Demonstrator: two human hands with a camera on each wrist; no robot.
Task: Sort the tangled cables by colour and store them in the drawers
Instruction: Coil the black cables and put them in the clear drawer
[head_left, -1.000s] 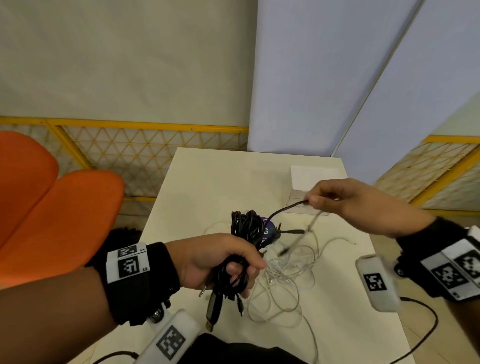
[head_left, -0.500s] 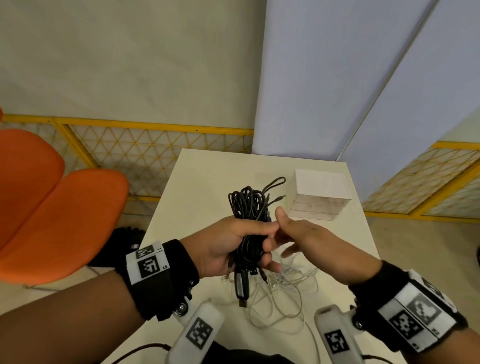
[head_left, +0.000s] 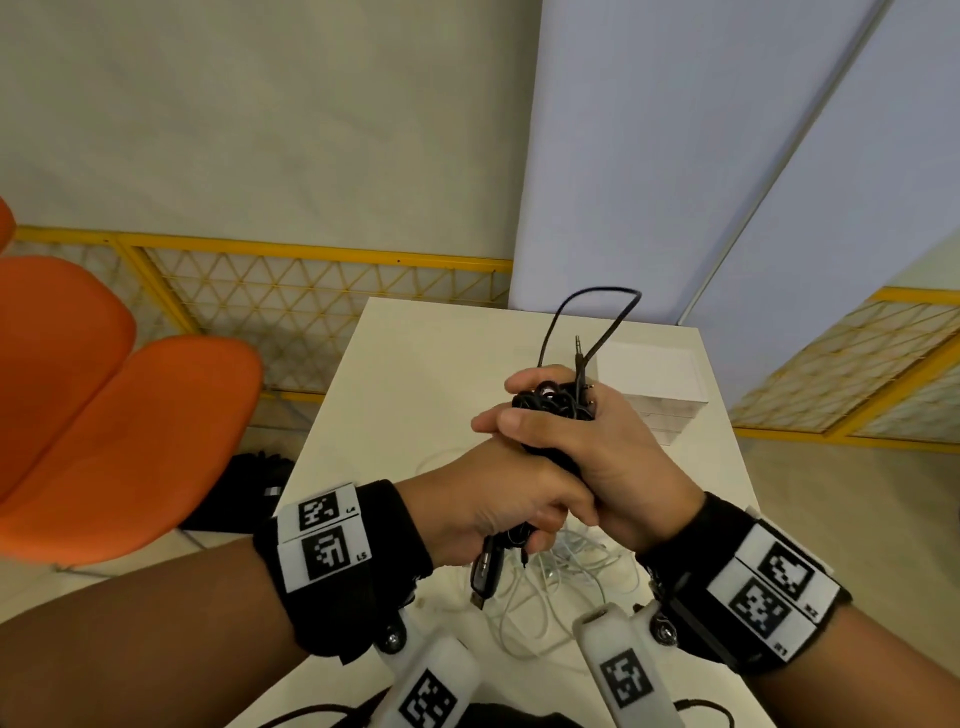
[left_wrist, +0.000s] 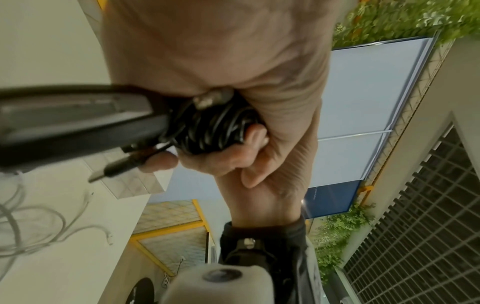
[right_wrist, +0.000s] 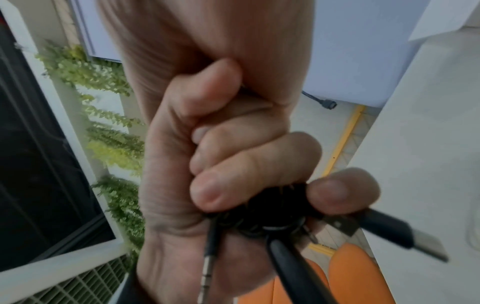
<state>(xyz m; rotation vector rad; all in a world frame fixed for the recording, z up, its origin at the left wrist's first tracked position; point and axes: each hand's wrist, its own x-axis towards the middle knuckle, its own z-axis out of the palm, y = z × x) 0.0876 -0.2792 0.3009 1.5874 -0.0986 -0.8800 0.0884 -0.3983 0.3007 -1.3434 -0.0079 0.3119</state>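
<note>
Both hands are now closing together on the black cable bundle (head_left: 553, 408), lifted above the table (head_left: 415, 384).

I am seeing my left hand (head_left: 498, 499) gripping its lower part and my right hand (head_left: 613, 457) wrapping the top; white cables (head_left: 561, 587) are lying beneath them, the white drawer box (head_left: 654, 384) just beyond.

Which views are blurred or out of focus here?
Head: sharp, evenly lit, wide-angle bending at the edges. Left wrist: black USB plug nearest the lens is smeared; black cable bundle fairly crisp. Right wrist: whole frame soft, fingers and plugs blurred.
</note>
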